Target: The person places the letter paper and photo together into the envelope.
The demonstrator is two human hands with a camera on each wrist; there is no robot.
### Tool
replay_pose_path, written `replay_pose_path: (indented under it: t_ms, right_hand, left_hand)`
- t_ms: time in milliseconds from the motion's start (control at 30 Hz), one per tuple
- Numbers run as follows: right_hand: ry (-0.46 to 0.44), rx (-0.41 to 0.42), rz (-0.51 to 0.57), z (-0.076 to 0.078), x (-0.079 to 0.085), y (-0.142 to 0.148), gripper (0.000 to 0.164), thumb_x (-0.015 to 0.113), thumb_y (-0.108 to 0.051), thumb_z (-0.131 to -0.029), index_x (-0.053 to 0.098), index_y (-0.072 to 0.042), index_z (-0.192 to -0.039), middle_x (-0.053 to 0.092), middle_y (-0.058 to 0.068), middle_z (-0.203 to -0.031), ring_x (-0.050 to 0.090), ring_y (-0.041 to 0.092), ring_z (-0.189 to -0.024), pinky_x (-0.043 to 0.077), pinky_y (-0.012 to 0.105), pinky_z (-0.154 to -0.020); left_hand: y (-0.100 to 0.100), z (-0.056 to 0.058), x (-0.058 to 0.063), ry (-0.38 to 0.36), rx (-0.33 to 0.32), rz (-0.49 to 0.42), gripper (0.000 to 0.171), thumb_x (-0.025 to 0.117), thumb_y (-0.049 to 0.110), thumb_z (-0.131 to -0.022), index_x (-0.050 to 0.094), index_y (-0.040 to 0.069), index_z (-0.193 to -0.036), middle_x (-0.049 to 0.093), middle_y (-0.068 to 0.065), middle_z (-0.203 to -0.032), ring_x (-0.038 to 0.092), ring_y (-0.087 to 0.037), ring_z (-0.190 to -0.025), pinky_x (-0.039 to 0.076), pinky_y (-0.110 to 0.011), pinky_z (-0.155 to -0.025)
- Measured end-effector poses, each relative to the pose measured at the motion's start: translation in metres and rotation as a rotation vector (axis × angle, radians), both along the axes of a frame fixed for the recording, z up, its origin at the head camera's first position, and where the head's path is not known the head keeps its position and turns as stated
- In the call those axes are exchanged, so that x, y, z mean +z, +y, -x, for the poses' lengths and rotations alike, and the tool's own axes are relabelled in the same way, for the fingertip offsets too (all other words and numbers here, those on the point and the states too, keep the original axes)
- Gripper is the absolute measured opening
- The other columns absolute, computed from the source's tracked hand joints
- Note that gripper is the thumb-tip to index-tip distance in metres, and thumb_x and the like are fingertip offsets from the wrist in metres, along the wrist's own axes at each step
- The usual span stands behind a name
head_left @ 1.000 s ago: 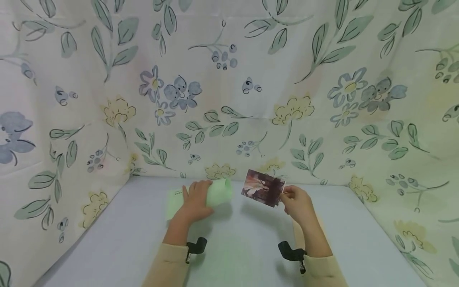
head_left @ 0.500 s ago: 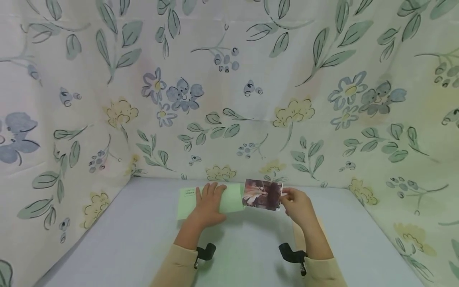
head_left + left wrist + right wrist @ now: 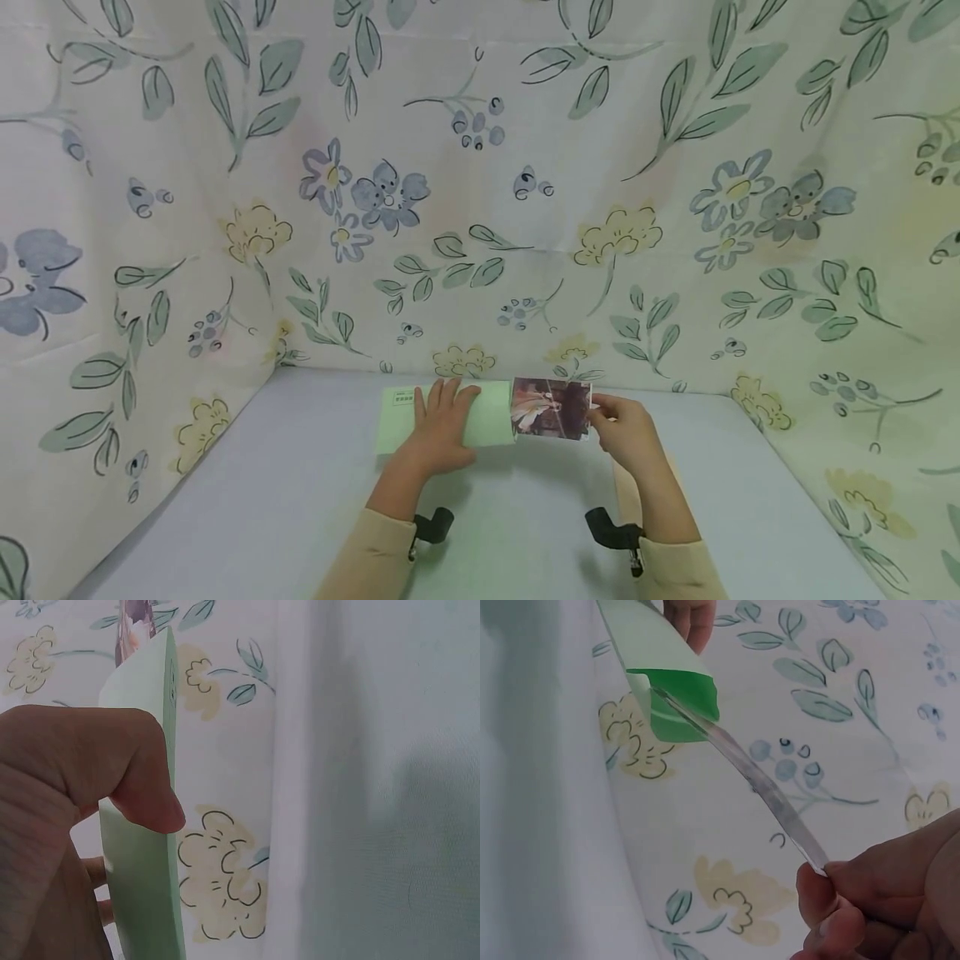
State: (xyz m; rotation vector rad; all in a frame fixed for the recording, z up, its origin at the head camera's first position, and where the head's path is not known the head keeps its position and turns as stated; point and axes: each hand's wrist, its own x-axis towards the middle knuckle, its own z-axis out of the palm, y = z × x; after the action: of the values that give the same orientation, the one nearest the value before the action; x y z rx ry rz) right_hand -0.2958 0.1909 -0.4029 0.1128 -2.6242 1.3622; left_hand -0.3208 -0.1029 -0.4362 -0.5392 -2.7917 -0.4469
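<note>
My left hand point(image 3: 431, 433) grips a pale green envelope point(image 3: 491, 417) held up above the table, a small printed box at its upper left corner. In the left wrist view, the thumb point(image 3: 154, 787) presses the envelope's near edge while fingers show behind it. My right hand point(image 3: 626, 433) pinches the right end of a printed photo card point(image 3: 551, 408) with dark and pinkish tones. Seen from the right wrist, the envelope's mouth gapes, showing a deeper green lining point(image 3: 694, 694). The far end of the card point(image 3: 769, 795) reaches into that mouth, the card slightly bowed.
On the white table point(image 3: 225, 500), a beige flat piece point(image 3: 626, 492) lies partly hidden under my right forearm. A floral cloth point(image 3: 480, 317) rises behind the table and along both sides. Black wrist cameras point(image 3: 611, 531) stick out inward from both wrists.
My left hand and the envelope have moved right, and the envelope has straightened from a curled shape. The tilted card has levelled out, its left end now meeting the envelope's mouth.
</note>
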Motion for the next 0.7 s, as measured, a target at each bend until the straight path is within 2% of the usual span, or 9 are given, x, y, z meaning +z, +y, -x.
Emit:
replay_pose_path:
  t_ms: [333, 567, 700]
  right_hand:
    - [-0.010, 0.030, -0.042, 0.0004, -0.0004, 0.0002, 0.040, 0.051, -0.016, -0.092, 0.056, -0.001, -0.129, 0.062, 0.010, -0.088, 0.051, 0.017, -0.054, 0.041, 0.029, -0.046]
    - [-0.008, 0.031, -0.065, -0.0014, 0.0005, -0.0022, 0.042, 0.051, -0.017, -0.092, 0.053, -0.002, -0.132, 0.063, 0.010, -0.092, 0.052, 0.018, -0.057, 0.043, 0.031, -0.049]
    - [-0.020, 0.025, -0.061, -0.0026, 0.0022, -0.0026, 0.044, 0.050, -0.020, -0.094, 0.050, -0.005, -0.135, 0.064, 0.011, -0.099, 0.057, 0.020, -0.063, 0.046, 0.031, -0.053]
  left_hand:
    - [0.0000, -0.0013, 0.0008, 0.000, -0.003, 0.024, 0.091, 0.070, 0.020, -0.061, 0.029, 0.025, -0.142, 0.015, -0.012, -0.153, 0.002, -0.034, -0.141, -0.010, -0.061, -0.106]
    - [0.0016, -0.0026, 0.0005, -0.010, -0.029, 0.002, 0.092, 0.070, 0.018, -0.060, 0.029, 0.024, -0.143, 0.015, -0.012, -0.153, 0.002, -0.035, -0.141, -0.010, -0.060, -0.107]
    - [0.0011, -0.0023, 0.0008, 0.001, -0.021, 0.015, 0.093, 0.069, 0.019, -0.060, 0.028, 0.023, -0.143, 0.016, -0.012, -0.153, 0.004, -0.034, -0.141, -0.008, -0.061, -0.107]
